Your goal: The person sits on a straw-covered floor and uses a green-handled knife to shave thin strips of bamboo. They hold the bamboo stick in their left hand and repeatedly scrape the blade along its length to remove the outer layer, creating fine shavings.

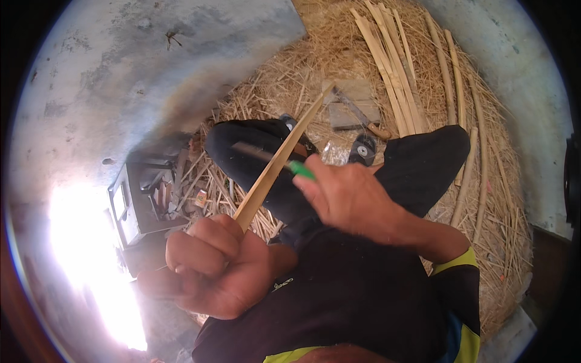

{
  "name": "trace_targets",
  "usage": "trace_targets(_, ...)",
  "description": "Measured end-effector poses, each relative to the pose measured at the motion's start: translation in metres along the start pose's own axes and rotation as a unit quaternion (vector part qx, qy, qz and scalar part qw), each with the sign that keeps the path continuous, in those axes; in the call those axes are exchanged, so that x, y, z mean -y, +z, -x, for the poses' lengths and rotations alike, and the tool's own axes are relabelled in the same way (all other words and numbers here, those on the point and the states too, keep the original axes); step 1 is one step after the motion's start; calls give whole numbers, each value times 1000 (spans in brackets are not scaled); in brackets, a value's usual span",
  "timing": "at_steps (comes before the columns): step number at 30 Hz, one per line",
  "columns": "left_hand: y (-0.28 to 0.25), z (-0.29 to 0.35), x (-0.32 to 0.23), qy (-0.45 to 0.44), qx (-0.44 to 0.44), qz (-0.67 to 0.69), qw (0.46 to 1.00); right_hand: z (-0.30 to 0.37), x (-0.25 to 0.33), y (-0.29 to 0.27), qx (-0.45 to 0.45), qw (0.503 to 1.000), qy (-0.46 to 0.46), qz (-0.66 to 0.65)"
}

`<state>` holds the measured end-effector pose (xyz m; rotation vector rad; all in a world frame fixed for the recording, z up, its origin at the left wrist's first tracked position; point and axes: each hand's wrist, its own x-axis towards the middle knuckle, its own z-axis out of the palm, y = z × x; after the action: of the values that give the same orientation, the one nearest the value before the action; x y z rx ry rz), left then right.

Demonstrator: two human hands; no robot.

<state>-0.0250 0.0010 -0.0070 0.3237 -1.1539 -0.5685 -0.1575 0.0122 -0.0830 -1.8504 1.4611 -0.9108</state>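
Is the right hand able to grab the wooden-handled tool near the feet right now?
Probably not as things stand: the right hand is already full, gripping a green-handled knife. Otherwise, the wooden-handled tool lies ahead with its handle seemingly uncovered.

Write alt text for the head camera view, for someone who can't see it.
A seated person grips a long strip in the left hand and a green-handled knife, crossing it, in the right hand. Shavings lie around, with other strips beyond the legs.

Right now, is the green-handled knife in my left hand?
No, your right hand holds the green-handled knife while your left hand grips the pale wooden strip.
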Motion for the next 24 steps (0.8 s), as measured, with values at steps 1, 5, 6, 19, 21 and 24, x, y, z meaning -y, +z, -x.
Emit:
trace_targets(1, 1, 0, -1, -3, 22, 1, 1000, 2, 8, -1, -3, 999, -35, -11)
trace_targets(5, 0, -3, 2, 8, 49, 28, 998, -2, 8, -1, -5, 997, -70, 16)
trace_targets(6, -3, -6, 2, 9, 51, 8, 999, -3, 12, -3, 8, 997, -63, 32)
trace_targets(19, -17, -7, -2, -21, 80, 111, 990, -2, 1, 4, -74, 979, -21, -190)
trace_targets(21, -8, -2, 0, -6, 23, 87, 996, 4, 12, 4, -25, 968, -38, -246)
trace_targets(24, -3, 3, 0, 20, 14, 42, 999, 7, 14, 7, 31, 979, -10, -204)
